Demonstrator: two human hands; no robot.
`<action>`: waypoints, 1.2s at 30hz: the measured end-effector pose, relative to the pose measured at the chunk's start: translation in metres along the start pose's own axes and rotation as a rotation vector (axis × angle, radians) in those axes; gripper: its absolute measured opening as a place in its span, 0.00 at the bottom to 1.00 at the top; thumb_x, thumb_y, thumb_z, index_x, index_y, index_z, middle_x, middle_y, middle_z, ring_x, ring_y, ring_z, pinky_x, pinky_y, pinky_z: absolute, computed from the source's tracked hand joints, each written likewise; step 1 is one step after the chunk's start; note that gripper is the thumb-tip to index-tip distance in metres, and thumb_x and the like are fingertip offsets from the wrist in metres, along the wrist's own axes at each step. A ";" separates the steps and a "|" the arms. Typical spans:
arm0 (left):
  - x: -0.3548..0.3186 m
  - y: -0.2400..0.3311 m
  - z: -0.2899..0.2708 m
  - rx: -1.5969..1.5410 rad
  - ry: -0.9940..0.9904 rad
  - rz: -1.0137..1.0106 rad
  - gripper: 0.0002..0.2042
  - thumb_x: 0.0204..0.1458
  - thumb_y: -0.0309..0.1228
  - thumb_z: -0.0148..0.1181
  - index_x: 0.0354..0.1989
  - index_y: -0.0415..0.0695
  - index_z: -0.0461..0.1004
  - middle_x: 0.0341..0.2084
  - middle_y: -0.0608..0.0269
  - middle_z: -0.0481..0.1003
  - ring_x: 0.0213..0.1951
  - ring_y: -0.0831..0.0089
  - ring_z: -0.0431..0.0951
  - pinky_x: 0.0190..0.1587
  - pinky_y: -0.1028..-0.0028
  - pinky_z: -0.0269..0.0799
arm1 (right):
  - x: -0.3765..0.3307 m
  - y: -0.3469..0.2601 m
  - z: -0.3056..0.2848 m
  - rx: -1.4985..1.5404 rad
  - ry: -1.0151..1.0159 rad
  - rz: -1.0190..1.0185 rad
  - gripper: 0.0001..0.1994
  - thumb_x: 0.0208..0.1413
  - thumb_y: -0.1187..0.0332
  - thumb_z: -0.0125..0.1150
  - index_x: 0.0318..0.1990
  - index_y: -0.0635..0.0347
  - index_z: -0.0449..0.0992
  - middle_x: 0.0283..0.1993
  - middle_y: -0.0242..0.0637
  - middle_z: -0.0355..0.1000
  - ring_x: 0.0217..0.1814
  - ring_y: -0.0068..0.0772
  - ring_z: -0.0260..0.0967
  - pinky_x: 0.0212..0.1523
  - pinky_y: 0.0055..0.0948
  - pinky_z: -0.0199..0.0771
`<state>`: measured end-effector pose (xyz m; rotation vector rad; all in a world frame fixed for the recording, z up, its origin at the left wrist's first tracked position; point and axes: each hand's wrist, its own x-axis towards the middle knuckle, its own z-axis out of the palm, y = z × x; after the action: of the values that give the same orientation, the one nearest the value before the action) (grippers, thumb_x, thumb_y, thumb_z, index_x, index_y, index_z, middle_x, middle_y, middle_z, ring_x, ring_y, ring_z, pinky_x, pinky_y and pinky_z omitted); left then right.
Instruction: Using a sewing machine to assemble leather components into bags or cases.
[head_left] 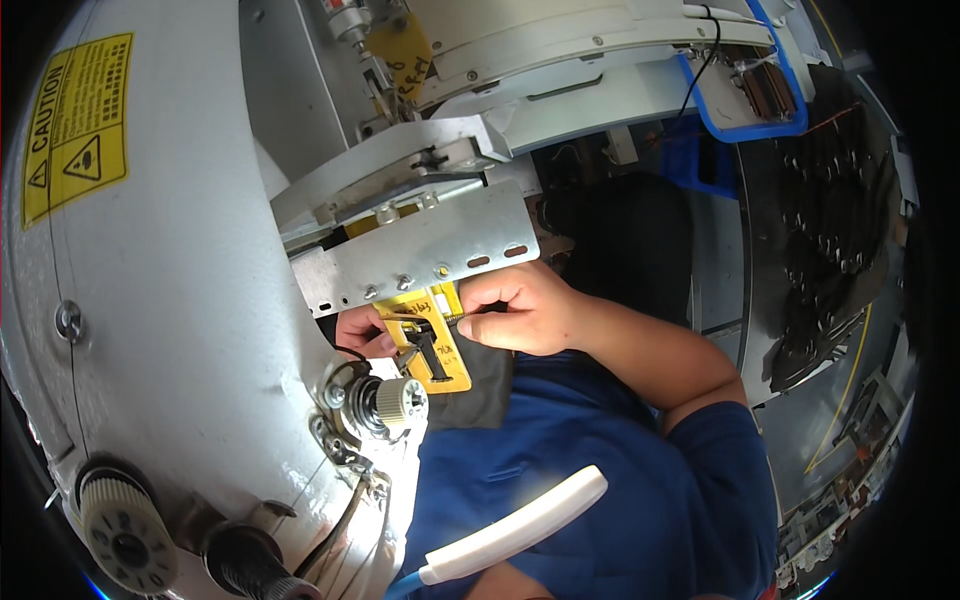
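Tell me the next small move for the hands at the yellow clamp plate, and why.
Probably ease the dark fabric piece further under the yellow slotted clamp plate. The right hand pinches at the plate's upper edge, the left hand steadies its other side, and the fabric lies partly outside it.

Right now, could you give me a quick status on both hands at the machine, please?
Right hand closed in a grip at the yellow template. Left hand touching its left edge, mostly hidden. Metal bracket plate overhangs both.

Yellow template plate (437,345) under metal bracket (420,255), dark fabric (490,385) beneath
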<state>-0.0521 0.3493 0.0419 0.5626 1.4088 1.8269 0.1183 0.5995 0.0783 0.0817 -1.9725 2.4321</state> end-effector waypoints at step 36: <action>-0.021 0.004 0.000 0.014 -0.230 -0.012 0.07 0.61 0.24 0.59 0.44 0.35 0.77 0.48 0.49 0.79 0.53 0.62 0.79 0.58 0.62 0.71 | 0.000 0.011 0.006 -0.025 0.041 -0.102 0.03 0.49 0.73 0.65 0.29 0.64 0.79 0.27 0.42 0.76 0.28 0.38 0.74 0.31 0.33 0.68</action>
<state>-0.0403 0.3329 0.0475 0.7447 1.2682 1.6843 0.1179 0.5910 0.0684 0.1283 -1.9316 2.3273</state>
